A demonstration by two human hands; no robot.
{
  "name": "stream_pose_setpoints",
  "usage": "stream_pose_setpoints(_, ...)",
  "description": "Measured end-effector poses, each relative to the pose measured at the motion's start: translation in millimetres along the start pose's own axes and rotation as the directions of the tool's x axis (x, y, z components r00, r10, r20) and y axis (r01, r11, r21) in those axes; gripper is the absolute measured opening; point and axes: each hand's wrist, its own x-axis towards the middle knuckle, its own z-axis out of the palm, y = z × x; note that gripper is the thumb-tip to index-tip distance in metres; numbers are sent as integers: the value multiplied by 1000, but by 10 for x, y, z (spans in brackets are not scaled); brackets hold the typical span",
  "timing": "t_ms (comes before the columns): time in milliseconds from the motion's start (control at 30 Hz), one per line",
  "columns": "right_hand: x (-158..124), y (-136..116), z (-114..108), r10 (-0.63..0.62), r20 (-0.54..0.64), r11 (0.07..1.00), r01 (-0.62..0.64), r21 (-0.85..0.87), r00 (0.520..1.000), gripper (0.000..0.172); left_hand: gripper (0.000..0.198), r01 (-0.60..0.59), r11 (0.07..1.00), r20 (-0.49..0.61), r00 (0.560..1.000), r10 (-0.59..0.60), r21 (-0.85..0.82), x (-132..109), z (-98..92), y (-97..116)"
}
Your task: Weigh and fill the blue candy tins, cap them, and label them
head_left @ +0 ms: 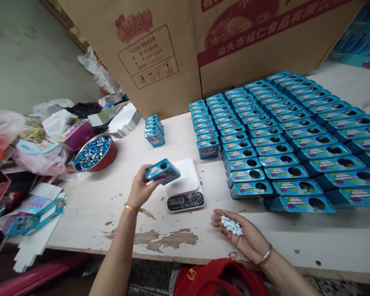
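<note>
My left hand (140, 187) is closed round a blue candy tin (168, 174) with a round dark opening in its top. The tin is over the left part of a white digital scale (188, 172); I cannot tell whether it touches the plate. The scale's display (176, 200) is lit, its digits hard to read. My right hand (249, 236), palm up and cupped, holds a small heap of pale blue and white candies (231, 225). It is to the right of the scale, above the table's front part.
Rows of blue tins (274, 135) fill the right side. A small stack of tins (155, 130) stands behind the scale. To the left are a red bowl (106, 158) of blue and silver pieces, plastic bags (40, 160) and cartons. Large cardboard boxes (172, 61) stand at the back.
</note>
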Motion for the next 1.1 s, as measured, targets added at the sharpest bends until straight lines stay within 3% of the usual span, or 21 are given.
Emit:
stream_pose_setpoints(133, -25, -14, -24, 33, 5, 997, -34, 63, 999, 21, 41, -34, 999, 161, 986, 36, -13, 97, 424, -172)
stream_pose_setpoints(200, -55, -30, -11, 47, 16, 995, -48, 83, 999, 24, 41, -51, 999, 192, 980, 49, 1, 137, 476, -244)
stream_pose_setpoints(267, -89, -49, 27, 50, 27, 993, -53, 102, 998, 26, 47, -113, 992, 147, 984, 104, 58, 124, 465, -237)
stream_pose_setpoints(367, -136, -64, 103, 52, 53, 990, -58, 129, 997, 29, 57, -248, 939, -11, 966, 258, 239, -63, 482, -32)
stream_pose_setpoints(400, -148, -61, 125, 58, 65, 988, -67, 137, 996, 30, 55, -292, 912, -16, 951, 309, 289, -171, 525, 71)
stream_pose_setpoints(467, -167, -36, 152, 76, 86, 984, -89, 152, 993, 30, 41, -391, 864, 120, 920, 373, 316, -428, 680, 274)
stream_pose_setpoints(567, -190, 29, 146, 75, 51, 980, -83, 181, 996, 20, 27, -501, 803, 455, 826, 333, 323, -795, 996, 459)
stream_pose_setpoints(633, -211, 74, 122, 72, 3, 980, -71, 185, 997, 15, 23, -505, 783, 540, 799, 265, 363, -958, 1162, 488)
stream_pose_setpoints(900, -283, 187, 47, 118, -30, 981, -112, 161, 993, 15, 17, -490, 806, 594, 773, 225, 332, -1161, 1313, 489)
stream_pose_setpoints(1100, -234, 211, 10, 129, -47, 978, -119, 171, 991, 10, 16, -471, 831, 577, 781, 237, 296, -1242, 1350, 476)
